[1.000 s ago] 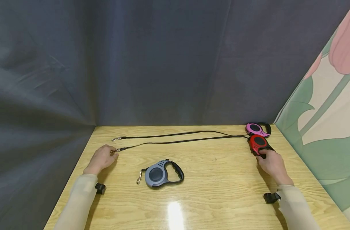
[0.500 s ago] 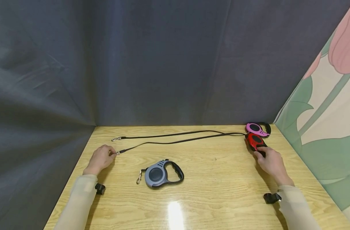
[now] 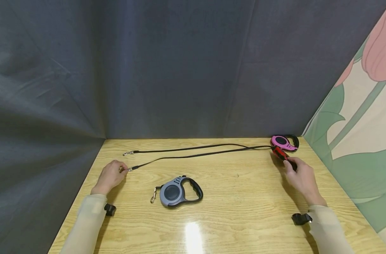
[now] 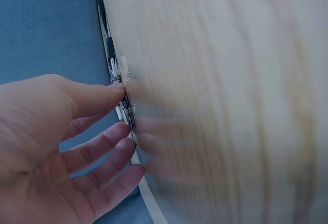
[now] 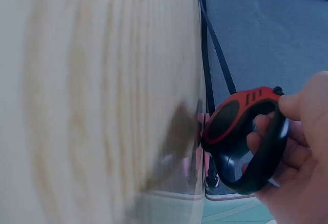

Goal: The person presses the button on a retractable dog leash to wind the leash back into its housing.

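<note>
**Red leash gripped, clip pinched**

The right hand (image 3: 302,180) curls round the handle of the red leash (image 3: 278,153), casing tilted on edge at its eleven o'clock. The left hand (image 3: 109,177) pinches a metal clip (image 3: 130,169) at its two o'clock. A black strap (image 3: 203,155) leads from this clip rightward. The pink leash (image 3: 281,141) lies just beyond the red one. At the right hand's nine o'clock, the grey leash (image 3: 172,192) lies flat, a short stub of strap outside its casing.

At 4 o'clock the right hand (image 5: 302,157) holds the black loop handle (image 5: 261,170) of a red retractable leash (image 5: 225,121), fingers (image 5: 254,142) curled through it. Two black straps (image 5: 220,55) stretch toward 12 o'clock. The worktop (image 5: 102,101) spans 9 o'clock; blue-grey cloth (image 5: 266,34) fills 2.
</note>
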A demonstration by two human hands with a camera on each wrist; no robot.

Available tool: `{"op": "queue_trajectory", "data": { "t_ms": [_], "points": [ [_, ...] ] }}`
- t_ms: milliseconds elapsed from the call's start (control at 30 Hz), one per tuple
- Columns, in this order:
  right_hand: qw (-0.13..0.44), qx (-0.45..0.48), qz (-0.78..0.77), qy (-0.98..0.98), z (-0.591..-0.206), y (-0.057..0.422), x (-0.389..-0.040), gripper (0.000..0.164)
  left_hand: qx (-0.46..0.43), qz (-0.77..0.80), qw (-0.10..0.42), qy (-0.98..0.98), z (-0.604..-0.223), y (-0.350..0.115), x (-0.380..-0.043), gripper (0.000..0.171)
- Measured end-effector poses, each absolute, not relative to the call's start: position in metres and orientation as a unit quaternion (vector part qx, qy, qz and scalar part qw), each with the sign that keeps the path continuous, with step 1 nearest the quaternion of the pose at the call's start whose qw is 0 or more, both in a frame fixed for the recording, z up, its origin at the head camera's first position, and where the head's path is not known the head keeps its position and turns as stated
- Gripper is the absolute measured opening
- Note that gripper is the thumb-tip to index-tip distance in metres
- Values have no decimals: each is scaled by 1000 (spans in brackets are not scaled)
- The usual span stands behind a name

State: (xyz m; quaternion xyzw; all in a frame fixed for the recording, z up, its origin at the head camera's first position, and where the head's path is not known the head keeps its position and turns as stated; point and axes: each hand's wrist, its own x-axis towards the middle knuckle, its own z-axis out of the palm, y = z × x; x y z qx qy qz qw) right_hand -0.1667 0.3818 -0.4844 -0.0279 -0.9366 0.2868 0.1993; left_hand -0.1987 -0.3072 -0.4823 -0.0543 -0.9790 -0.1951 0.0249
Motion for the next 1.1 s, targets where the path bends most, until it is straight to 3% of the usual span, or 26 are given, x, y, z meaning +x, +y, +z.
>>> {"op": "queue_trajectory", "data": {
  "t_ms": [433,1100],
  "points": [
    [205,-153,320,-912,-479,379,-166,51,-23,-186,-2,-982,-479,-305,-196,11],
    [190,-128,307,-924,-480,376,-167,51,-36,-159,-82,-983,-477,-311,-194,22]
  ]
}}
